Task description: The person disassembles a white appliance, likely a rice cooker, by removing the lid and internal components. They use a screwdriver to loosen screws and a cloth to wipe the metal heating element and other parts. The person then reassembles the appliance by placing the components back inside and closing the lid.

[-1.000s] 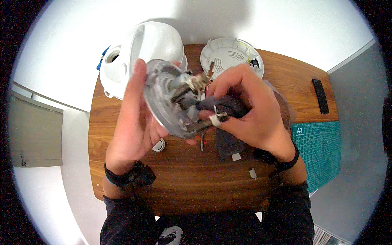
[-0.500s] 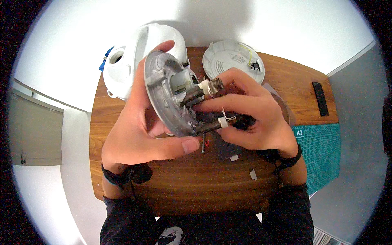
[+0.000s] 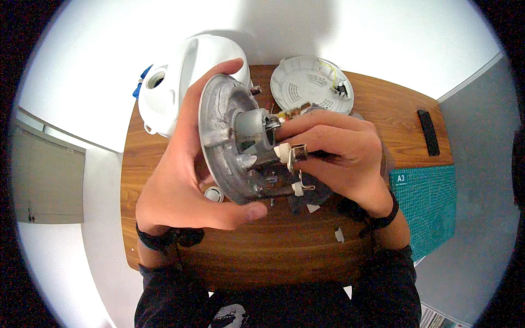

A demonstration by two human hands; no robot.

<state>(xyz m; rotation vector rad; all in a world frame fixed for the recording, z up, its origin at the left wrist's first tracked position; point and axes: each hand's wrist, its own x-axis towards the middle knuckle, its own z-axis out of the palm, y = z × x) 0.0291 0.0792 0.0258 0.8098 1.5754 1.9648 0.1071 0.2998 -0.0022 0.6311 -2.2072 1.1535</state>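
Note:
My left hand [image 3: 175, 164] grips a round grey metal heating plate [image 3: 221, 142] by its rim, fingers behind and thumb along the lower edge. The plate is tilted, its underside facing right. A grey cylindrical hub [image 3: 252, 130] stands out from its middle. Two terminals with white collars [image 3: 283, 153] and bent metal tabs stick out toward my right hand [image 3: 344, 150]. That hand's fingers are closed beside the hub, near a small strip with yellow and brown parts [image 3: 294, 112]; its fingertips are partly hidden, so what they hold is unclear.
Behind my left hand stands a white plastic appliance body [image 3: 219, 54]. A round white cover [image 3: 295, 82] with wires lies at the back. On the right are a black remote-like bar [image 3: 429, 133] and a green cutting mat [image 3: 426, 213]. A small white round part [image 3: 213, 194] and paper scraps [image 3: 339, 234] lie on the wooden table.
The plate has turned, showing more of its hub and underside. My right fingers have drawn back from between the terminals and moved up beside the hub. The small white round part shows more fully.

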